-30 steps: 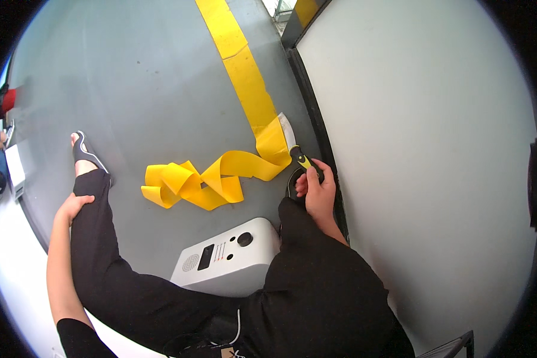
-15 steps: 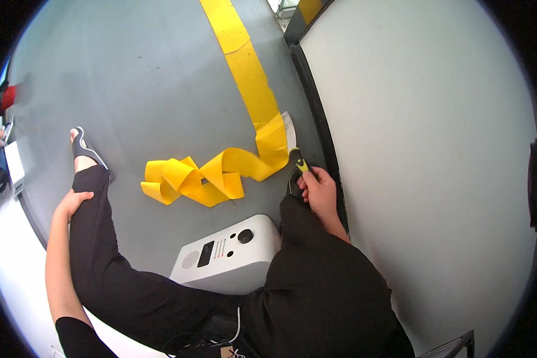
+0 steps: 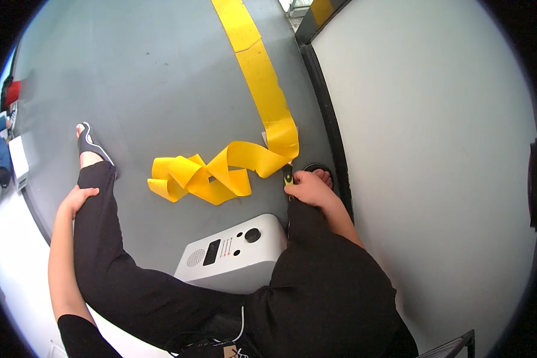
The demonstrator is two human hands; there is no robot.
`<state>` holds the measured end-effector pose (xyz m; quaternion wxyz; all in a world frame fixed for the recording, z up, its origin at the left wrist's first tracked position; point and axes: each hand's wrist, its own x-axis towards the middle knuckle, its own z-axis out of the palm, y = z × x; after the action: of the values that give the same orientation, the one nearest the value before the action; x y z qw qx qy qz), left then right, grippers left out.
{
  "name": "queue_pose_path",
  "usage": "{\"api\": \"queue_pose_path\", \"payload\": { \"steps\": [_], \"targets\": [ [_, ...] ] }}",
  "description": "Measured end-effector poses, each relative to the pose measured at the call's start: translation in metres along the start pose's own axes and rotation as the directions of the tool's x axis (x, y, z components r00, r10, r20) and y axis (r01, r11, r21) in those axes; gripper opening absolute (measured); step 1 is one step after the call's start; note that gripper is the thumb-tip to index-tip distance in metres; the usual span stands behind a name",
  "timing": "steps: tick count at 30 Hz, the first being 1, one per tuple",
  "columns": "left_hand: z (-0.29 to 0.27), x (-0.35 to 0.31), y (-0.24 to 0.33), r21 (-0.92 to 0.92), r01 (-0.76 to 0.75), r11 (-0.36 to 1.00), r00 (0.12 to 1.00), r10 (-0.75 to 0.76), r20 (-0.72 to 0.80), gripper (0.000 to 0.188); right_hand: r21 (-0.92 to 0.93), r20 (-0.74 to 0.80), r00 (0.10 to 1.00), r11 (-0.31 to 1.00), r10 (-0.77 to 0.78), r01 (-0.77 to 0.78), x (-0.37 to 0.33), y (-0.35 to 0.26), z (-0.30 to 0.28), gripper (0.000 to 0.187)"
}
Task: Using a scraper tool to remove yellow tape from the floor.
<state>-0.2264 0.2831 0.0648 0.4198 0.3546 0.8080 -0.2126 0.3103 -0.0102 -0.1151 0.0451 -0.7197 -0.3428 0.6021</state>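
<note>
A small hand tool (image 3: 289, 177) with a black and yellow-green handle is in my right hand (image 3: 310, 188), whose fingers are closed around it beside my right foot. A band of yellow tape (image 3: 282, 136), bent over at its end, hides most of the tool's blade; a pale bit shows at the tape's left edge. From that bend a loose, twisted length of the tape (image 3: 185, 174) trails left across the grey floor. My left hand (image 3: 77, 198) rests on my left leg, thumb spread and nothing held; its other fingers are partly hidden.
Between my legs stands a white device (image 3: 232, 250) with a black knob and a small dark display. A white wall (image 3: 423, 119) with a black base strip rises on the right. At the far left, a person (image 3: 0, 149) is beside a white box.
My right hand has drawn slightly nearer and turned, and the tool's blade has gone from the tape's right edge to beneath the tape. The view has shifted slightly; my left hand stays put.
</note>
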Motion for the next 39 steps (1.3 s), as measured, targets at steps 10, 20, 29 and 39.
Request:
{"api": "queue_pose_path", "payload": {
  "steps": [10, 20, 29, 39],
  "targets": [
    [-0.001, 0.000, 0.000, -0.017, 0.002, 1.000, 1.000, -0.002, 0.006, 0.069, 0.111, 0.099, 0.992, 0.992, -0.075, 0.064, 0.004, -0.001, 0.011, 0.038],
    [0.004, -0.006, 0.004, -0.024, -0.022, 0.999, 1.000, 0.022, 0.019, 0.070, -0.009, 0.267, 0.957, 0.992, -0.116, 0.123, 0.007, -0.011, 0.016, 0.046],
    [-0.001, 0.002, -0.002, -0.006, 0.006, 1.000, 1.000, -0.006, -0.015, 0.068, 0.276, 0.149, 0.987, 0.961, -0.069, 0.025, 0.010, -0.014, 0.024, 0.048],
    [0.002, -0.008, 0.006, -0.017, -0.019, 1.000, 1.000, 0.019, 0.012, 0.067, 0.038, -0.074, 0.994, 0.996, -0.075, 0.078, 0.007, -0.002, 0.023, 0.036]
  ]
}}
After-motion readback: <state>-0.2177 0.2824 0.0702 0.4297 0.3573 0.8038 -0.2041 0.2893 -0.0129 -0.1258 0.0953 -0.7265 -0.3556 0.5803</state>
